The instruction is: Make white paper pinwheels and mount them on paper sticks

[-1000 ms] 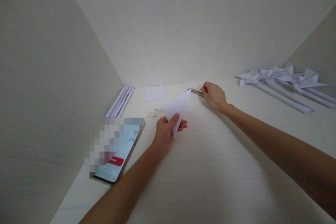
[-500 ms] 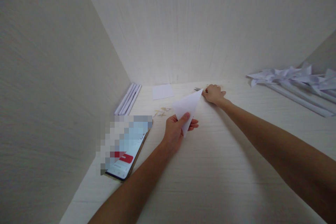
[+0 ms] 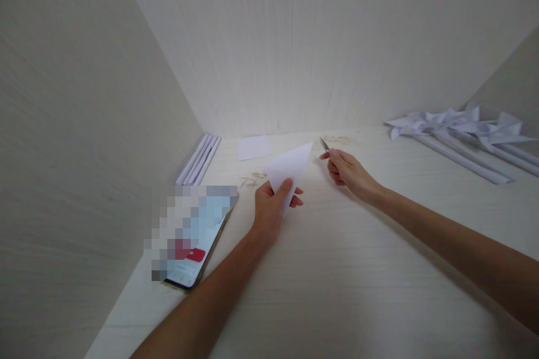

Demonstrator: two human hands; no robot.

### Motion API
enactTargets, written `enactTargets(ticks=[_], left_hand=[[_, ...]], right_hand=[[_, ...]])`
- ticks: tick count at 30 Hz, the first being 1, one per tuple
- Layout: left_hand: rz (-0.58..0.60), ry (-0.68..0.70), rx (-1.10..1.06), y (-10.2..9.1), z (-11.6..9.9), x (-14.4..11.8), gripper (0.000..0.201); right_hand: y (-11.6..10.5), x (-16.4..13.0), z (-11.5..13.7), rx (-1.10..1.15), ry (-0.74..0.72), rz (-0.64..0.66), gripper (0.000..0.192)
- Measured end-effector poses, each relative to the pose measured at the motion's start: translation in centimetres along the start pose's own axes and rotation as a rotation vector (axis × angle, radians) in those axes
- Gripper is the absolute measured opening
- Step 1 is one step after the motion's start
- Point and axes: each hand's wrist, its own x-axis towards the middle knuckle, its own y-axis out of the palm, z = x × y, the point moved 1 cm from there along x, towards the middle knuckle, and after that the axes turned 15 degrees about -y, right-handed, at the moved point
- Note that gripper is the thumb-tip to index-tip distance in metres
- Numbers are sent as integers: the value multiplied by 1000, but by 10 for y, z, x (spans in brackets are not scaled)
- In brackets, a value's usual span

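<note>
My left hand pinches a folded, triangular sheet of white paper between thumb and fingers, its sharp corner pointing up and right. To the right, my right hand is closed around a pair of small scissors. Only their metal blades show, pointing up and left; the handles are hidden in the fingers. A gap separates the blades from the paper.
A flat white paper square lies near the back wall. Rolled paper tubes stand left, beyond a partly blurred phone. White paper pinwheels on paper sticks lie at the right. Side walls border the white tabletop.
My right hand has picked the scissors up off the table and turned, bringing the blades upward. My left hand still holds the folded paper, with little movement.
</note>
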Motion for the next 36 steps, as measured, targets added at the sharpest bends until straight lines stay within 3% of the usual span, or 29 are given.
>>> enactTargets(ticks=[6,12,16,36], left_hand=[[-33,70,147,0,1,-2,22],[-114,118,222,1,1,-4,24],[-90,104,219,2,3,-4,24],[-53,69,235,2,4,-5,25]], right_hand=[[13,-57,8,195,60,137,37],[12,-63,2,70,43,320,30],[10,-64,6,31,24,396,27],[9,-63,12,-50,-16,407,25]])
